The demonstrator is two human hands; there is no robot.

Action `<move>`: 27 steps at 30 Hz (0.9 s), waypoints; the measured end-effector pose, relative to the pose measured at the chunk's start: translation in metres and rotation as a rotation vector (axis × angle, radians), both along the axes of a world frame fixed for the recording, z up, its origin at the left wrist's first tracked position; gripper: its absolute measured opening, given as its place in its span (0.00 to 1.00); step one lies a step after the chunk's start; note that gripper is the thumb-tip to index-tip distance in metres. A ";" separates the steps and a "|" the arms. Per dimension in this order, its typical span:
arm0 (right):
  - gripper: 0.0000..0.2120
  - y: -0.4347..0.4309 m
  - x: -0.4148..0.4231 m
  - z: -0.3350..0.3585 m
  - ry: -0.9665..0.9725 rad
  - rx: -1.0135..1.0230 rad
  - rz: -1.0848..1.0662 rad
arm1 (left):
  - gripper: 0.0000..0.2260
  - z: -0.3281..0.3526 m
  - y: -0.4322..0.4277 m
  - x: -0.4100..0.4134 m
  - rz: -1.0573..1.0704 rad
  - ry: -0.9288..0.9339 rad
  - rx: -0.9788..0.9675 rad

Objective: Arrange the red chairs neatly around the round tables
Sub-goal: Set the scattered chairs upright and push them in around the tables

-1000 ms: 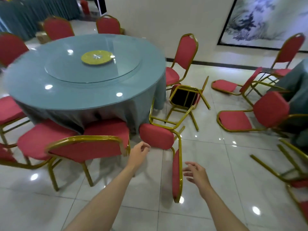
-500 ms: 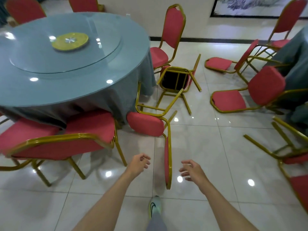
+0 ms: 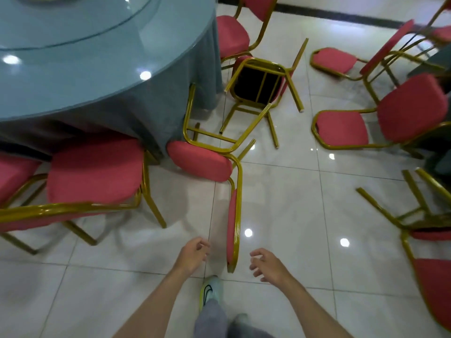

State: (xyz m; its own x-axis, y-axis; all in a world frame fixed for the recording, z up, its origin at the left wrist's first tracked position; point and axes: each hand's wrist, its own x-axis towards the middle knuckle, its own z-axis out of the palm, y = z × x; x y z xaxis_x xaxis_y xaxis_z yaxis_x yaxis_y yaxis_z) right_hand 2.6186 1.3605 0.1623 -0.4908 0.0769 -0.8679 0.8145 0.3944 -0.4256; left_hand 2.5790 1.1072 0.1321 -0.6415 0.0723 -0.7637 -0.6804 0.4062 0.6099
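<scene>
Tiled floor (image 3: pixel 292 196): toppled chair (image 3: pixel 200 160) lies between empty, loosely curled left hand (image 3: pixel 192 252) and right hand (image 3: pixel 269 264); table (image 3: pixel 97 69) cropped.

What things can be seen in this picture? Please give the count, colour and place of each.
table: one, round, blue-grey cloth, upper left.
standing chairs: at least three, red with gold frames, at the table.
fallen chairs: at least five, red and gold, on the floor, centre and right.
floor: white glossy tiles.
shoe: one clearly seen, pale green, bottom centre.
left hand: empty, left of the nearest fallen chair's back.
right hand: empty, right of it.
</scene>
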 end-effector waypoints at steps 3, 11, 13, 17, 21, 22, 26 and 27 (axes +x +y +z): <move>0.09 0.006 -0.008 -0.028 -0.012 -0.007 0.020 | 0.09 -0.029 0.007 -0.003 0.049 -0.034 -0.025; 0.09 0.028 -0.021 -0.129 -0.049 -0.006 0.116 | 0.11 -0.117 0.046 0.003 0.036 -0.092 -0.076; 0.10 0.036 -0.026 -0.153 -0.065 -0.024 0.132 | 0.11 -0.144 0.056 0.004 0.019 -0.095 -0.098; 0.15 0.050 -0.040 -0.194 -0.107 -0.068 0.115 | 0.07 -0.169 0.082 -0.005 -0.024 -0.067 -0.153; 0.20 0.056 -0.051 -0.227 -0.129 -0.108 0.118 | 0.08 -0.201 0.100 -0.005 -0.118 -0.088 -0.208; 0.21 0.057 -0.053 -0.237 -0.127 -0.106 0.133 | 0.11 -0.211 0.105 -0.003 -0.145 -0.103 -0.212; 0.25 0.048 -0.062 -0.262 -0.142 -0.155 0.177 | 0.16 -0.228 0.120 0.000 -0.231 -0.094 -0.243; 0.25 0.044 -0.063 -0.265 -0.150 -0.169 0.188 | 0.15 -0.230 0.125 -0.001 -0.242 -0.076 -0.250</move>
State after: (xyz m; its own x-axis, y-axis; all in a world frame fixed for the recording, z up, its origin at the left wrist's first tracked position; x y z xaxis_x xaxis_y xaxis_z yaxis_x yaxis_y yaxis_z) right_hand 2.5556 1.4044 -0.1031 -0.3480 -0.1552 -0.9246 0.7928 0.4776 -0.3786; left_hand 2.5785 1.2319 -0.0983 -0.5694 0.0206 -0.8218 -0.5856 0.6915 0.4230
